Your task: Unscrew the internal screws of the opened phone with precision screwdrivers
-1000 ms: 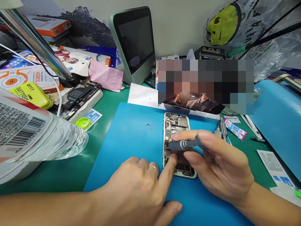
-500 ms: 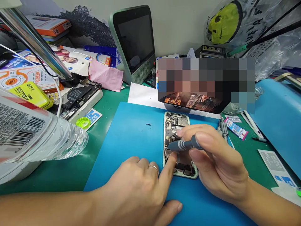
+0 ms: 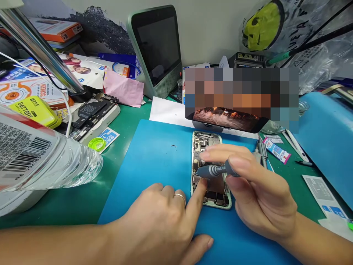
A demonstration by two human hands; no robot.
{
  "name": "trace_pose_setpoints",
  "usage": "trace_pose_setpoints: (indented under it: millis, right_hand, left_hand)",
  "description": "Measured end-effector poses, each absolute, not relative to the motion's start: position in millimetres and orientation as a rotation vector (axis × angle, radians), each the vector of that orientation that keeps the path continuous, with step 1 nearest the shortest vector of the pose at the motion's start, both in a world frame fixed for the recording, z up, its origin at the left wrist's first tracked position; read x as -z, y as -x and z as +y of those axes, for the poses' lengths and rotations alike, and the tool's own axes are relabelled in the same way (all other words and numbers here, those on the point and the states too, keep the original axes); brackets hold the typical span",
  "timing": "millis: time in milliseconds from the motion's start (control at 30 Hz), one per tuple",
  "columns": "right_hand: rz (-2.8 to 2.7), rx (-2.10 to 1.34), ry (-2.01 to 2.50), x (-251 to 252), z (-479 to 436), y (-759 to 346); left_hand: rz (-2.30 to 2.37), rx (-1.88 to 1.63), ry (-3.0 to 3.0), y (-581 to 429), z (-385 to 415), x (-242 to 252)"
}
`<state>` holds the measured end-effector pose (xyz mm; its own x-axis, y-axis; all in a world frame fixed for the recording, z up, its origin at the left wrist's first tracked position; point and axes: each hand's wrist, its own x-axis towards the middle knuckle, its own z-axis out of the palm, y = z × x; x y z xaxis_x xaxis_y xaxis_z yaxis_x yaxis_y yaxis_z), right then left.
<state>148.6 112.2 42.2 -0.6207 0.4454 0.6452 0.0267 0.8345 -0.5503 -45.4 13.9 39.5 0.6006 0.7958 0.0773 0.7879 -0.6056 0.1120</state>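
An opened phone (image 3: 213,183) lies on the blue mat (image 3: 149,158), its inner parts showing. My right hand (image 3: 259,191) holds a dark grey screwdriver (image 3: 211,170), nearly level, with its tip down at the phone's left inner edge. The thumb and a finger pinch the back of the handle, while another finger reaches over the phone. My left hand (image 3: 165,217), with a ring on one finger, presses its index fingertip on the phone just below the screwdriver. Its thumb is spread over the mat and it grips nothing. Several tiny screws (image 3: 173,146) lie left of the phone.
Behind the mat stands a propped screen (image 3: 228,119), partly blurred out. A water bottle (image 3: 68,158), a second opened phone (image 3: 91,112) and a green cap (image 3: 97,144) are at left. Another screwdriver (image 3: 262,152) and a small packet (image 3: 277,150) lie at right.
The screwdriver handle has turned, and lettering on it now shows. My right hand's fingers have shifted around it, the thumb moving slightly right. My left hand has stayed in place.
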Motion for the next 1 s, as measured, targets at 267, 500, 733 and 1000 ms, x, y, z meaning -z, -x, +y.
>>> trace_pose_setpoints:
  millis: [267,500,733,1000]
  right_hand:
    - [-2.154,-0.603,0.362,-42.1,112.5,-150.3]
    - [-2.170,-0.614,0.353,-43.8,111.1,-148.5]
    - [-2.195,-0.633,0.301,-41.1,112.2,-150.7]
    - [-2.174,-0.588,0.326,-43.5,112.9,-148.0]
  left_hand:
    - [1.341,-0.135,-2.730,45.4,15.4,-38.6]
    - [1.342,-0.128,-2.730,46.6,16.0,-39.9]
    - [1.349,-0.142,-2.742,45.7,14.6,-38.5]
    - [1.340,-0.118,-2.723,45.9,15.2,-38.2]
